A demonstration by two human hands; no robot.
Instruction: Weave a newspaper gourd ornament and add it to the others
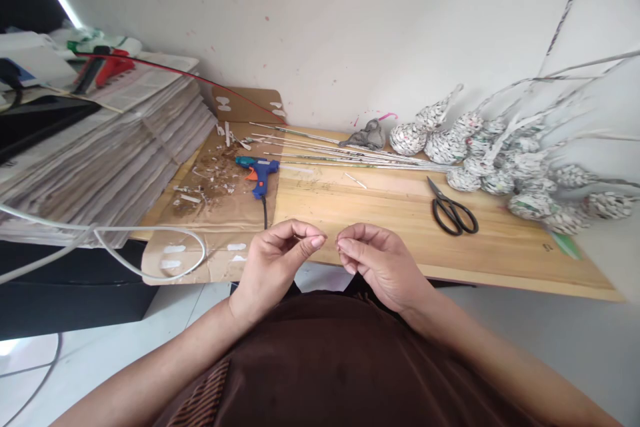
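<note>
My left hand (280,257) and my right hand (377,260) face each other above the front edge of the wooden table (395,220). Thumb and forefinger are pinched together on each. Whatever sits between the fingertips, if anything, is too small to make out. Just beyond my left hand lies a blue glue gun (263,173) on a stained cardboard sheet (215,210). Black-handled scissors (450,207) rest to the right of my right hand. Farther back, several thin rolled-paper sticks (345,155) lie across the table.
Woven newspaper gourd shapes (500,153) crowd the right back, their long ends reaching up the wall. A grey cloth-like lump (370,135) lies beside them. On the left stands a tall newspaper stack (160,133). A white cable (150,273) loops over the cardboard near my left arm.
</note>
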